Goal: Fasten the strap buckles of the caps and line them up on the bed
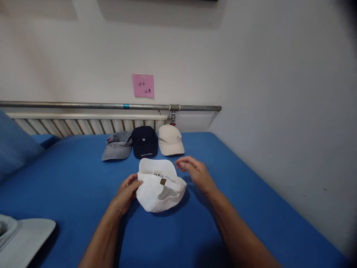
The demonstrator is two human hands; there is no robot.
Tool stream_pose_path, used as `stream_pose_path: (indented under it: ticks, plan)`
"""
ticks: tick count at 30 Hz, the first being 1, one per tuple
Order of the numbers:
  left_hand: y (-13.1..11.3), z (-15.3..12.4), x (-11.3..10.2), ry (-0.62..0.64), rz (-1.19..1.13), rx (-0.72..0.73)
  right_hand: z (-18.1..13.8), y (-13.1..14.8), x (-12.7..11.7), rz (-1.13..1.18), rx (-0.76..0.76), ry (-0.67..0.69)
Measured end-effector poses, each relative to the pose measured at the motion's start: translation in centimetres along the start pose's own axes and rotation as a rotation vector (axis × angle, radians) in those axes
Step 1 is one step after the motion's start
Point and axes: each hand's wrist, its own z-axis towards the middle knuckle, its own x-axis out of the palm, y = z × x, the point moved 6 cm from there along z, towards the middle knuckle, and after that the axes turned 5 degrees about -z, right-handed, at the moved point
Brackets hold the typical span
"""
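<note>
In the middle of the blue surface is a white baseball cap, its brim pointing away from me and a small brown tag on its side. My left hand grips the cap's left edge, thumb on top and fingers partly hidden behind it. On the other side, my right hand hovers near the brim's right edge, apart from the cap, its fingers stretched out and holding nothing. Behind the white cap stand a grey cap, a black cap with small white lettering, and a beige cap, side by side.
At the lower left, a pale cap is partly cut off by the frame. The blue-covered surface meets a wall on the right. Along the back run a metal pipe and a radiator, below a pink note.
</note>
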Motion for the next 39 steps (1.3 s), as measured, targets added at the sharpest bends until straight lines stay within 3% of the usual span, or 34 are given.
stream_pose_path:
  ticks: [2, 5, 8, 10, 13, 17, 22, 25, 28, 31, 35, 39]
  plan:
    - [-1.1, -0.3, -0.5, -0.094, 0.136, 0.125, -1.9, 2.5, 2.5, -0.249, -0.093, 0.136]
    - [-3.7, -1.5, -0.8, -0.206, 0.311, 0.425, -3.9, 2.9, 5.0, -0.449, -0.086, 0.253]
    - [-5.3, -2.8, 0.5, -0.056, 0.406, 0.578, -4.5, 1.7, 5.9, -0.471, -0.059, 0.357]
    - [-5.5, -3.3, 1.7, 0.103, 0.484, 0.563, -4.5, 1.5, 5.9, -0.414, -0.085, 0.401]
    - [-4.8, -3.7, 2.9, 0.327, 0.626, 0.42, -4.2, 2.0, 5.6, -0.317, -0.145, 0.442]
    - [-3.1, -4.0, 3.5, 0.56, 0.639, 0.161, -3.8, 2.4, 4.7, -0.367, -0.219, 0.321]
    - [-2.5, -3.7, 3.8, 0.523, 0.517, 0.144, -5.9, 5.0, 4.0, -0.592, -0.586, -0.103]
    - [-2.0, -3.6, 4.0, 0.491, 0.425, 0.113, -7.5, 5.9, 5.8, -0.638, -0.709, -0.045]
    - [-1.5, -3.6, 3.8, 0.459, 0.333, 0.054, -7.1, 4.9, 7.2, -0.741, -0.573, 0.058]
    - [-1.1, -3.5, 3.6, 0.44, 0.305, 0.015, -6.0, 3.6, 7.2, -0.736, -0.45, 0.04]
    - [-1.8, -3.8, 4.3, 0.447, 0.445, 0.144, -5.5, 2.2, 6.9, -0.658, -0.356, 0.023]
    - [-2.2, -4.2, 5.6, 0.455, 0.557, 0.261, -5.7, 0.6, 7.6, -0.681, -0.234, 0.128]
